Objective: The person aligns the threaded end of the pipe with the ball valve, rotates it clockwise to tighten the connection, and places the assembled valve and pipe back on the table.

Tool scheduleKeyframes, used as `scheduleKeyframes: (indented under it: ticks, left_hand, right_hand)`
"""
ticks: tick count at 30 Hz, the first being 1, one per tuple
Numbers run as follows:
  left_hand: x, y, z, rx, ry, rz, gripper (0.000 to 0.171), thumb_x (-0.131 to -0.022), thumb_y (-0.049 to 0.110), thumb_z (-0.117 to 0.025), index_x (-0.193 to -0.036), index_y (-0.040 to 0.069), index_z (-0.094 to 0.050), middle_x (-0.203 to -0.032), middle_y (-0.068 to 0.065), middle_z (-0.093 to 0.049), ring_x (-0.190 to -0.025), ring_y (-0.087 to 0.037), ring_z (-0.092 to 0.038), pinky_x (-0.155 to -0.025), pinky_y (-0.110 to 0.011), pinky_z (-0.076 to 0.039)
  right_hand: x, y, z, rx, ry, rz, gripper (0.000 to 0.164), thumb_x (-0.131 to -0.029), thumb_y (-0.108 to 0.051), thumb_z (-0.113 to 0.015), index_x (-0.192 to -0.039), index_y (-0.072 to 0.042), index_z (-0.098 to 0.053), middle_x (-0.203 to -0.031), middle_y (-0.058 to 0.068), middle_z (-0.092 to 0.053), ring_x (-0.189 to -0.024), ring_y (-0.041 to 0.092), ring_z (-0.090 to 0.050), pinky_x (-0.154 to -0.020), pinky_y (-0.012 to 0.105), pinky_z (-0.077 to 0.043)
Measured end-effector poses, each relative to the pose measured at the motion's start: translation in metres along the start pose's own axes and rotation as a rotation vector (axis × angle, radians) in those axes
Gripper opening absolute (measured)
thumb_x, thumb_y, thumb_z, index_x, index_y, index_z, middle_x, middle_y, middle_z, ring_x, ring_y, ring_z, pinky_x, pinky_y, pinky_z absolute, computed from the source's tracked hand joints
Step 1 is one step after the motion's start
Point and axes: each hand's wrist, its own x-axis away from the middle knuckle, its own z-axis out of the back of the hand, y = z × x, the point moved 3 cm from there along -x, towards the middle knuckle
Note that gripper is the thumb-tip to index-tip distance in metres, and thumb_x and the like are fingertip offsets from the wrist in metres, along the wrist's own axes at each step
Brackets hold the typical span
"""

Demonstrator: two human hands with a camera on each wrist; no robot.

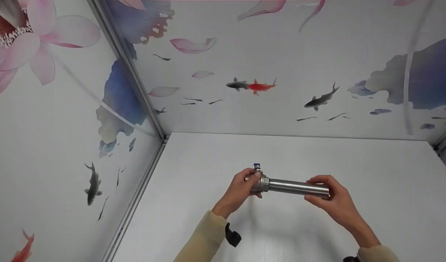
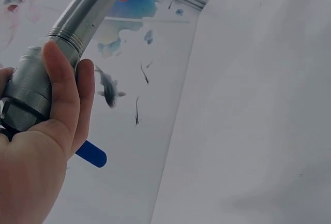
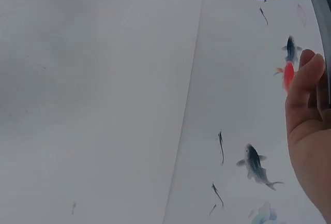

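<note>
Held above the white table is a metal ball valve (image 1: 260, 184) joined end to end with a straight steel pipe (image 1: 292, 186). My left hand (image 1: 241, 191) grips the valve, thumb on its near side and fingers round it. A blue valve handle (image 2: 92, 154) sticks out past the fingers in the left wrist view. At the pipe's right end, my right hand (image 1: 334, 198) holds the tube between thumb and fingers. Threads (image 2: 67, 40) show where the pipe meets the valve. In the right wrist view the pipe is mostly cut off by the frame edge.
A white table (image 1: 194, 156) lies below the hands. White panels printed with fish and lotus form a back wall (image 1: 281, 54) and a left wall (image 1: 63, 138), with a metal corner rail (image 1: 130, 72) between them. A black wrist strap (image 1: 233, 235) is on the left sleeve.
</note>
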Motion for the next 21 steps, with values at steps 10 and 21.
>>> scheduleKeyframes:
  ticks: [10, 21]
  left_hand:
    - [-0.001, -0.001, 0.0, 0.016, 0.008, 0.0, 0.033, -0.09, 0.038, -0.05, -0.111, 0.012, -0.054, -0.109, -0.009, -0.054, -0.089, -0.021, -0.058, -0.07, -0.035, -0.055]
    - [0.001, 0.002, 0.0, 0.017, 0.013, 0.0, 0.032, -0.09, 0.036, -0.051, -0.11, 0.011, -0.054, -0.109, -0.01, -0.054, -0.087, -0.021, -0.058, -0.068, -0.035, -0.055]
  right_hand:
    - [0.004, -0.028, 0.001, -0.025, -0.012, 0.128, 0.041, -0.076, -0.005, -0.069, -0.112, -0.001, -0.051, -0.1, 0.013, -0.058, -0.074, 0.014, -0.06, -0.057, 0.023, -0.052]
    - [0.003, -0.024, 0.0, 0.013, 0.042, 0.044, 0.031, -0.079, -0.01, -0.068, -0.107, -0.004, -0.056, -0.088, 0.007, -0.061, -0.063, 0.016, -0.057, -0.051, 0.025, -0.05]
